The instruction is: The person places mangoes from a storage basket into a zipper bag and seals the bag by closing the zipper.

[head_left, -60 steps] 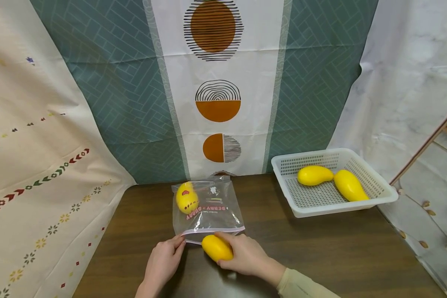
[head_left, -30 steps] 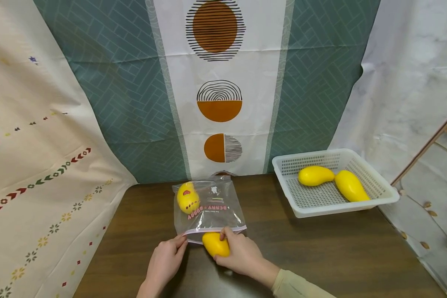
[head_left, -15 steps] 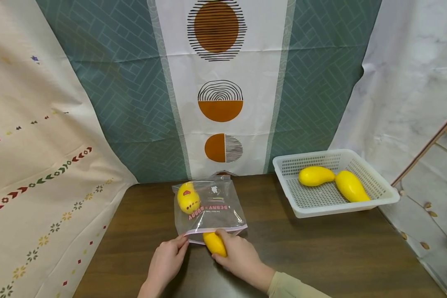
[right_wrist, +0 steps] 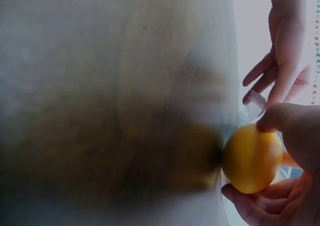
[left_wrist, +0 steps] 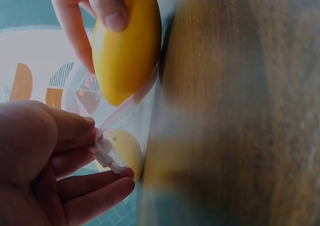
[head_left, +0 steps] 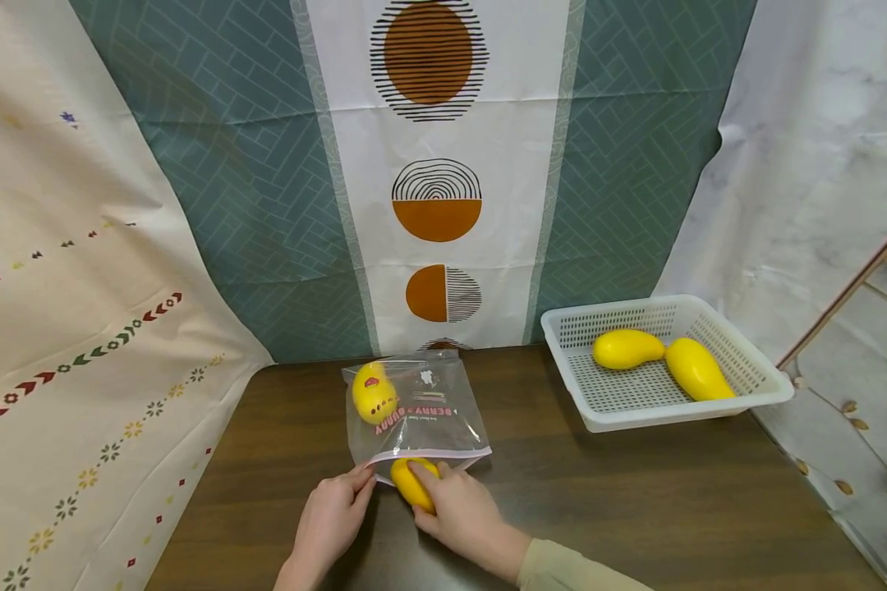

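Nearest of all, left hand (head_left: 330,515) pinching the open lip of the clear zip bag (head_left: 414,414) between thumb and fingertips (wrist view shows the pale zip strip caught there), remaining fingers loosely extended beneath. Just to its right, right hand (head_left: 454,513) curled round a yellow mango (head_left: 408,480), thumb on one side and fingers on the other, the fruit's far end pushed into the bag's mouth, its near end outside in the palm. Under both hands, dark wooden table (head_left: 636,492). Beyond the fingertips, bag lying flat on the wood with pink printed lettering across it, and a second mango (head_left: 373,392) already inside, at the far left corner away from the left hand. Farther off, well to the right of the right hand, white perforated plastic basket (head_left: 746,361) near the table's back edge, with two more mangoes (head_left: 624,348) side by side in it, touching end to end. Behind everything, hung cloths: teal herringbone backdrop (head_left: 229,164) with a white strip of orange circles down the middle.
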Demonstrator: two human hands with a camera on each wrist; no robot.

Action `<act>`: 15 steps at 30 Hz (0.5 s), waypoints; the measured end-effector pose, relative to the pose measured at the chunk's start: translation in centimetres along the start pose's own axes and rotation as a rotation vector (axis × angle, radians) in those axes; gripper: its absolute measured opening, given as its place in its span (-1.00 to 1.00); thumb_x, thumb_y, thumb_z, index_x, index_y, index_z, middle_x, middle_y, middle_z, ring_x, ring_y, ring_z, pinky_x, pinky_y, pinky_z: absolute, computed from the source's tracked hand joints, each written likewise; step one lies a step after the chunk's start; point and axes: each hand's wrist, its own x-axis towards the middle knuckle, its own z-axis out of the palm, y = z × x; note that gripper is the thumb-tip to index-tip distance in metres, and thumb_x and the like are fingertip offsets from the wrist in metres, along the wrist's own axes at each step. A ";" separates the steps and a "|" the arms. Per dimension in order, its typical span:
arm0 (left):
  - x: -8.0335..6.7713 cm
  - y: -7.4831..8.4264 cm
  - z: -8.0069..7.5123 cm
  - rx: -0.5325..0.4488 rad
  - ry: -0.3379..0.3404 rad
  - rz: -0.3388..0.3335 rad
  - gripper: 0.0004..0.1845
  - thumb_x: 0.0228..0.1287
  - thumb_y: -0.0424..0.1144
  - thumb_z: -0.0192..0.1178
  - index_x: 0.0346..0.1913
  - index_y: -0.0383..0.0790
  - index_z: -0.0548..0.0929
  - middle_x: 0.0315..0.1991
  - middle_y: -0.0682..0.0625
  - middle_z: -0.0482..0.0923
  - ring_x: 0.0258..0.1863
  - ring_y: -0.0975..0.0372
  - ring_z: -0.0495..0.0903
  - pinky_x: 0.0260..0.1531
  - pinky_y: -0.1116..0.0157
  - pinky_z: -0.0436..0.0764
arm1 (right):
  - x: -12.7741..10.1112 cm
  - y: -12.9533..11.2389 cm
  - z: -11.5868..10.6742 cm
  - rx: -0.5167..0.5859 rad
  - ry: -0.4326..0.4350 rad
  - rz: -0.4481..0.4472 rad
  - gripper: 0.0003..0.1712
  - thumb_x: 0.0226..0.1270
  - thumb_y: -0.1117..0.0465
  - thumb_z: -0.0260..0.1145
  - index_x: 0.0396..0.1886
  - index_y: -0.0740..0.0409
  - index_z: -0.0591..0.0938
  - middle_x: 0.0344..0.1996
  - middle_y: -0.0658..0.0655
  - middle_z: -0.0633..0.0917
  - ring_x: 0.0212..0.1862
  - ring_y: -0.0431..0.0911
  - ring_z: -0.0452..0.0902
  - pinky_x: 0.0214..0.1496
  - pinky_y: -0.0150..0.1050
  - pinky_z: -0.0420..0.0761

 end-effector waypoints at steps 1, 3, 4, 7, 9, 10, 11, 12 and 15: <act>0.0 0.0 0.0 -0.002 -0.001 -0.002 -0.73 0.44 -0.28 0.41 0.12 -0.25 0.84 0.11 -0.07 0.79 0.07 0.01 0.79 -0.02 -0.07 0.75 | 0.2 -0.1 0.2 -0.007 0.006 0.003 -0.24 0.26 -0.06 0.55 0.45 -0.03 0.62 -0.10 0.19 0.76 -0.36 -0.06 0.66 -0.32 -0.13 0.71; 0.1 0.1 0.0 -0.005 0.000 -0.001 -0.72 0.45 -0.27 0.41 0.13 -0.26 0.84 0.12 -0.07 0.78 0.08 0.01 0.78 -0.01 -0.06 0.75 | 0.5 -0.1 0.4 -0.022 0.029 0.008 -0.25 0.28 -0.06 0.55 0.45 0.00 0.62 -0.15 0.17 0.75 -0.38 -0.06 0.65 -0.34 -0.13 0.70; 0.1 0.2 0.0 -0.006 0.003 0.000 -0.72 0.45 -0.26 0.41 0.14 -0.25 0.83 0.13 -0.06 0.78 0.09 0.02 0.78 -0.01 -0.06 0.75 | 0.6 -0.2 0.6 -0.025 0.043 0.012 -0.26 0.28 -0.05 0.55 0.44 0.01 0.62 -0.19 0.16 0.74 -0.40 -0.06 0.63 -0.37 -0.13 0.68; 0.1 0.4 -0.1 -0.007 0.015 0.016 -0.72 0.45 -0.27 0.41 0.14 -0.25 0.83 0.14 -0.06 0.77 0.09 0.03 0.78 -0.01 -0.05 0.75 | 1.2 -0.2 1.0 -0.028 0.089 0.017 -0.35 0.28 -0.02 0.57 0.31 0.08 0.65 -0.29 0.13 0.70 -0.42 -0.03 0.62 -0.41 -0.12 0.65; -0.1 0.4 -0.1 -0.002 0.022 0.030 -0.72 0.44 -0.28 0.42 0.13 -0.25 0.84 0.13 -0.06 0.78 0.08 0.03 0.78 -0.02 -0.04 0.76 | 1.7 -0.3 1.2 -0.032 0.106 0.025 -0.46 0.29 0.00 0.58 0.18 0.09 0.66 -0.37 0.10 0.68 -0.42 -0.01 0.63 -0.44 -0.10 0.64; -0.1 0.5 -0.1 -0.001 0.025 0.036 -0.72 0.43 -0.29 0.43 0.13 -0.24 0.84 0.13 -0.06 0.78 0.07 0.04 0.79 -0.03 -0.04 0.76 | 2.0 -0.3 1.3 -0.035 0.116 0.030 -0.51 0.29 0.02 0.58 0.12 0.09 0.66 -0.39 0.10 0.68 -0.42 0.01 0.65 -0.44 -0.08 0.64; -0.2 0.5 -0.1 0.000 0.027 0.043 -0.73 0.42 -0.30 0.44 0.12 -0.25 0.84 0.12 -0.06 0.78 0.06 0.04 0.79 -0.04 -0.04 0.76 | 2.3 -0.3 1.4 -0.040 0.124 0.037 -0.56 0.30 0.02 0.58 0.05 0.10 0.66 -0.41 0.10 0.68 -0.41 0.02 0.67 -0.45 -0.07 0.65; -0.2 0.6 -0.1 0.001 0.030 0.048 -0.73 0.41 -0.31 0.44 0.12 -0.25 0.85 0.12 -0.06 0.79 0.05 0.04 0.79 -0.05 -0.04 0.77 | 2.6 -0.3 1.5 -0.044 0.130 0.049 -0.59 0.30 0.03 0.58 0.01 0.10 0.66 -0.42 0.09 0.68 -0.41 0.03 0.69 -0.45 -0.06 0.66; -0.3 0.7 -0.1 0.002 0.037 0.055 -0.73 0.39 -0.32 0.46 0.11 -0.24 0.85 0.11 -0.05 0.79 0.04 0.05 0.80 -0.05 -0.04 0.77 | 3.6 -0.3 1.8 -0.039 0.159 0.085 -0.57 0.31 0.04 0.59 0.04 0.10 0.64 -0.38 0.09 0.72 -0.36 0.05 0.74 -0.44 -0.05 0.69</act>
